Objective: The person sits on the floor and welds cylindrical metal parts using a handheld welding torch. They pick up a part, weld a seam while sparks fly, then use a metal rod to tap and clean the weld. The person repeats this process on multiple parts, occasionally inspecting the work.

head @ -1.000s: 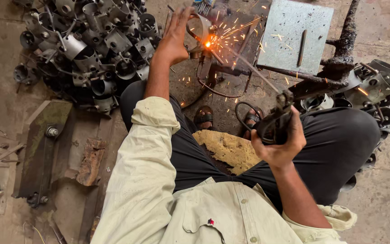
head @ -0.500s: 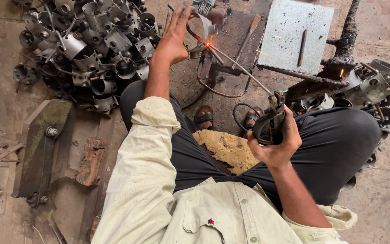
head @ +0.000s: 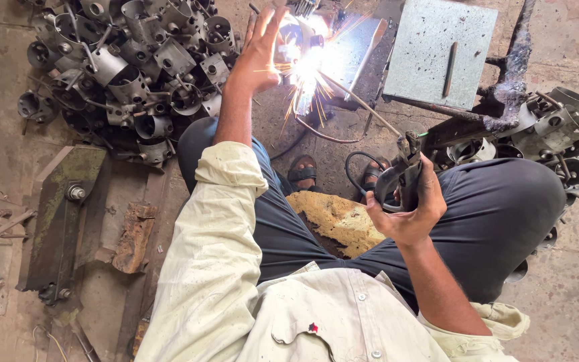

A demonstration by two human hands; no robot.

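At upper centre of the frame a stiff, likely heavy and hot metal part point(head: 353, 50) throws sparks; the left hand point(head: 261, 50) stands beside it, fingers spread. The right hand point(head: 407, 208), centre right, is clamped on the dark electrode holder point(head: 400, 175), best gripped by its insulated handle, its thin rod point(head: 360, 104) reaching the glare.

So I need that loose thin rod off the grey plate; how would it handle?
The thin rod looks like stiff metal, probably light. Being round and lying loose on the flat grey plate, it may roll if nudged. Sparks fly close by, so it could be hot.
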